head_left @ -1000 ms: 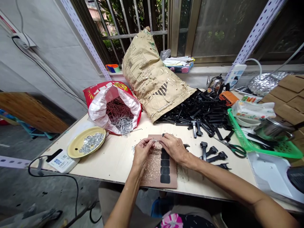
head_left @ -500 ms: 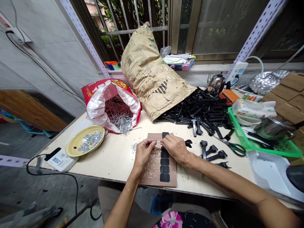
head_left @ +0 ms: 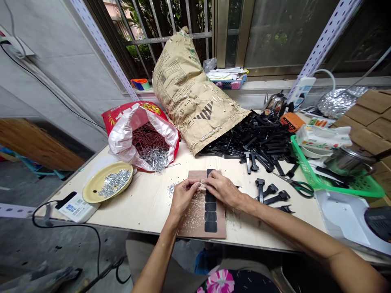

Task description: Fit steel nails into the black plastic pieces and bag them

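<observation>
My left hand (head_left: 182, 196) and my right hand (head_left: 222, 188) meet fingertip to fingertip over a brown board (head_left: 198, 213) with a row of black rectangular slots (head_left: 210, 207). Both hands are pinched shut around something small between them; I cannot make out what it is. Small silvery bits (head_left: 172, 189) lie on the table just left of the board. Right of my right hand lie a few loose black plastic parts (head_left: 270, 191).
A tan paper sack (head_left: 189, 91) spills a heap of black plastic parts (head_left: 259, 140). A red-and-white bag of nails (head_left: 146, 140), a yellow plate of metal bits (head_left: 106, 186), scissors (head_left: 297, 186), a green basket (head_left: 336, 179) and a charger with cable (head_left: 73, 206) surround the board.
The view has shifted slightly. My hands have closed in a little over the board's upper end; the thin metal pin seen between my fingers a second ago no longer shows.
</observation>
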Available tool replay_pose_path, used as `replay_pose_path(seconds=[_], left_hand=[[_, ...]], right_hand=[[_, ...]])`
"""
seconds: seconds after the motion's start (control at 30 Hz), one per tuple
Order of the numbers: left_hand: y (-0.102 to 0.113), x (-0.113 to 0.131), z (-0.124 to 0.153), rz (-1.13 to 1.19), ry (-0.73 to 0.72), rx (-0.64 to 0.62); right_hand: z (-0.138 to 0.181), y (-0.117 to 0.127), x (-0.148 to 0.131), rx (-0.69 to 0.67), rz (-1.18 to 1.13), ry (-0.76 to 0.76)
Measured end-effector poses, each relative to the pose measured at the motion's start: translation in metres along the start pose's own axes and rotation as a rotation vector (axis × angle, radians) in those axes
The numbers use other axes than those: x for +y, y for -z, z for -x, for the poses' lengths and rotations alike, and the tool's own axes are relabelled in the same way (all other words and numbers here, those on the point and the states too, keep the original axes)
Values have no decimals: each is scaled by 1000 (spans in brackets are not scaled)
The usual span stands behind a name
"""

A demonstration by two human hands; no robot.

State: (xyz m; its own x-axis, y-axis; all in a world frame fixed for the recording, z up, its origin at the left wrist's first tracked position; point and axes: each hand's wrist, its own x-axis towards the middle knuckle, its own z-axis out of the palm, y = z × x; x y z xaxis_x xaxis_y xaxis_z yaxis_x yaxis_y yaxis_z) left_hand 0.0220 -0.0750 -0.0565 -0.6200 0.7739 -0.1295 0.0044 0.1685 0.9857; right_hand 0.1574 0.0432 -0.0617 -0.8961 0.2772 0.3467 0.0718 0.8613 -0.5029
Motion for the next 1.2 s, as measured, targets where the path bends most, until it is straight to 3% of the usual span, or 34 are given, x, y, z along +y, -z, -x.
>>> replay_pose_path(seconds=[0.23,0.4,0.57,0.73,0.83,0.97,1.13,1.2], left_hand=[[6,-2,-3,-59,21,-71],[0,-6,2,77,52,-82],[0,-15,11,-5,47,59],[2,-26,19,-178,-99,234],[-1,-30,20,-271,-152,274],[-3,-32,18,-321,-134,289],[-2,-34,17,-339,-133,298],[-2,-35,16,-341,-128,287]], right_hand=[[3,-4,3,2,-231,-81],[10,2,6,29,-197,-105],[16,13,30,62,-84,-154],[7,17,54,56,78,-84],[17,9,45,-4,72,-7],[33,6,29,-225,-18,222],[23,12,28,-98,-29,-37],[20,9,23,-127,-80,12]])
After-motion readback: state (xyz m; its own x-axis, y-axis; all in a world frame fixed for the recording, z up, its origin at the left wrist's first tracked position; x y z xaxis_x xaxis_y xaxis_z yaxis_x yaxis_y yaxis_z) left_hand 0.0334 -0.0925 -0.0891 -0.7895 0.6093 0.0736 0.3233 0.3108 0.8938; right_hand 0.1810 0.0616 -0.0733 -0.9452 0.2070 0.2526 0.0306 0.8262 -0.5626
